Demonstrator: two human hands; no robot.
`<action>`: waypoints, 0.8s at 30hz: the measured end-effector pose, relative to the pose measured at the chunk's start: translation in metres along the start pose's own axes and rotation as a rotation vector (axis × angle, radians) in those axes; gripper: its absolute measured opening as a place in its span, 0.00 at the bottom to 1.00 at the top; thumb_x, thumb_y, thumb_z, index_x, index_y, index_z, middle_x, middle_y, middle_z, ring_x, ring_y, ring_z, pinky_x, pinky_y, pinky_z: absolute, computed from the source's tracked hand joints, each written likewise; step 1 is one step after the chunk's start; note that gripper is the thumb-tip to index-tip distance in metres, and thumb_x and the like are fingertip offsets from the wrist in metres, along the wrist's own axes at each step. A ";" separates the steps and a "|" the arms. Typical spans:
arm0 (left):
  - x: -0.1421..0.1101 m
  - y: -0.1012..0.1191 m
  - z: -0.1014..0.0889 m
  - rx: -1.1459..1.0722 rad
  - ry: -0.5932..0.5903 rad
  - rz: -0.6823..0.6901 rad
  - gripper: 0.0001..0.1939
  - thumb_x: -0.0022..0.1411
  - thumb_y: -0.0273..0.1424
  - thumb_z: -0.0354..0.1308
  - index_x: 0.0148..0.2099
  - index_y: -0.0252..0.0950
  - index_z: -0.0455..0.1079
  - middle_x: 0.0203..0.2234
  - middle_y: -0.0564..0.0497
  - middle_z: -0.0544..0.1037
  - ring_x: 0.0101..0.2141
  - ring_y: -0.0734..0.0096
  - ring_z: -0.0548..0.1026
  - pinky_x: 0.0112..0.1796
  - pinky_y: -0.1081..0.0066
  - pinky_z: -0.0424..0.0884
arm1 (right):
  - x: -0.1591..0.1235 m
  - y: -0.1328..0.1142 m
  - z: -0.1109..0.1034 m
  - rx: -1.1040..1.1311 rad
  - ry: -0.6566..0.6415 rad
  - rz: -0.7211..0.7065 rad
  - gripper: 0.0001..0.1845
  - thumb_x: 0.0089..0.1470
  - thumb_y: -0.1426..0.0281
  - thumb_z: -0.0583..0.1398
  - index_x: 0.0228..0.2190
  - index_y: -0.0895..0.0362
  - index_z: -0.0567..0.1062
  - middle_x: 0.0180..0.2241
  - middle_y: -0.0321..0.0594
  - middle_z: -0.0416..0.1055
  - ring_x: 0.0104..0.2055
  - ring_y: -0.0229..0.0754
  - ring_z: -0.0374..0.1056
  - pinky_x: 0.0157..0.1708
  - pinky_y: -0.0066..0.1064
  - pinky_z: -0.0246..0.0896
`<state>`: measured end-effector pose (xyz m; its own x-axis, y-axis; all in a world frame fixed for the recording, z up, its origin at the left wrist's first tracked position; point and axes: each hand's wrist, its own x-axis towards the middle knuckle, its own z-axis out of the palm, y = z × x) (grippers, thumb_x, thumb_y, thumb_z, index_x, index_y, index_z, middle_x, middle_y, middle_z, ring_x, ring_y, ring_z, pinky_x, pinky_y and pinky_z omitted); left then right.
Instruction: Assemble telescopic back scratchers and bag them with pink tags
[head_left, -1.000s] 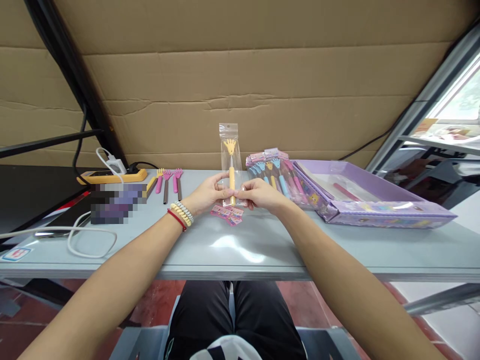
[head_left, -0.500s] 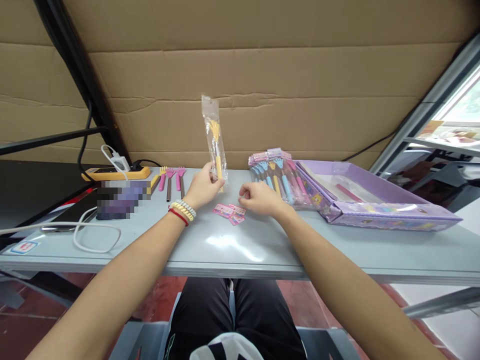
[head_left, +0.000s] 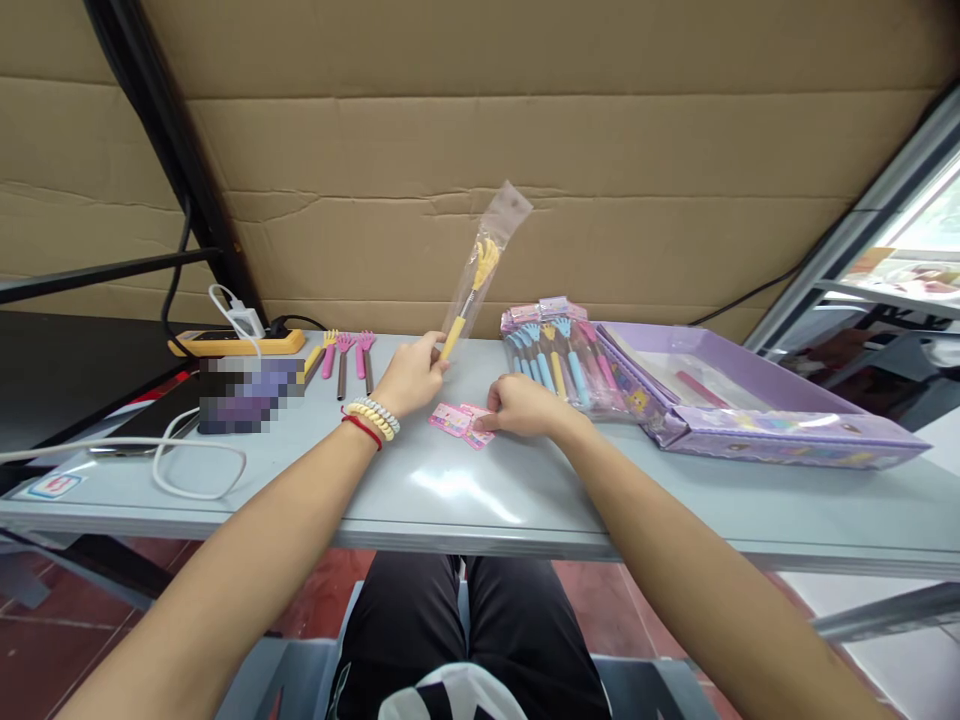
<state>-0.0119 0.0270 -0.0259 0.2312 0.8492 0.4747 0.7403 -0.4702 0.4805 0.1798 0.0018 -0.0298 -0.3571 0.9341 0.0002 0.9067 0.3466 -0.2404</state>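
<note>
The left hand (head_left: 411,372) is clamped on a bagged yellow back scratcher (head_left: 480,275), tilted up above the surface (head_left: 525,490), while the right hand (head_left: 521,407), just right of it, pinches pink label cards (head_left: 459,420), so this looks like the labelling step.

I sat at a makeshift packing station, the small workshop sort. Flattened cardboard sheets (head_left: 525,150) served as the wall behind my grey table (head_left: 525,500). A batch of bagged back scratchers (head_left: 555,350) lay beside a purple display box (head_left: 750,410), loose scratchers (head_left: 346,358) waited near a yellow power strip (head_left: 236,345), and pink labels (head_left: 457,420) lay before me.
</note>
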 end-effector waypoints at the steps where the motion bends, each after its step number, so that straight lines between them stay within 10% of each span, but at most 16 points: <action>1: 0.000 0.000 0.000 0.004 -0.002 -0.001 0.19 0.60 0.25 0.52 0.53 0.33 0.66 0.31 0.50 0.79 0.36 0.67 0.76 0.41 0.70 0.68 | 0.000 0.000 0.000 0.033 0.018 0.011 0.14 0.44 0.61 0.65 0.20 0.56 0.70 0.24 0.37 0.70 0.27 0.39 0.62 0.25 0.29 0.51; 14: -0.002 -0.002 0.000 0.016 -0.147 0.021 0.20 0.59 0.25 0.51 0.54 0.36 0.68 0.34 0.49 0.79 0.37 0.66 0.76 0.42 0.69 0.68 | 0.001 0.009 -0.014 0.459 0.710 0.182 0.03 0.50 0.72 0.57 0.30 0.57 0.70 0.24 0.35 0.71 0.26 0.38 0.63 0.29 0.28 0.53; 24: -0.004 -0.001 -0.004 0.089 -0.204 0.034 0.19 0.59 0.23 0.47 0.51 0.36 0.69 0.33 0.46 0.77 0.35 0.61 0.74 0.39 0.66 0.68 | 0.002 0.029 -0.019 0.198 1.122 0.182 0.07 0.52 0.68 0.56 0.24 0.55 0.65 0.29 0.42 0.71 0.35 0.45 0.65 0.40 0.35 0.56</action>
<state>-0.0158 0.0236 -0.0253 0.3738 0.8683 0.3261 0.7804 -0.4844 0.3953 0.2097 0.0149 -0.0183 0.2658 0.5538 0.7891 0.8377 0.2724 -0.4734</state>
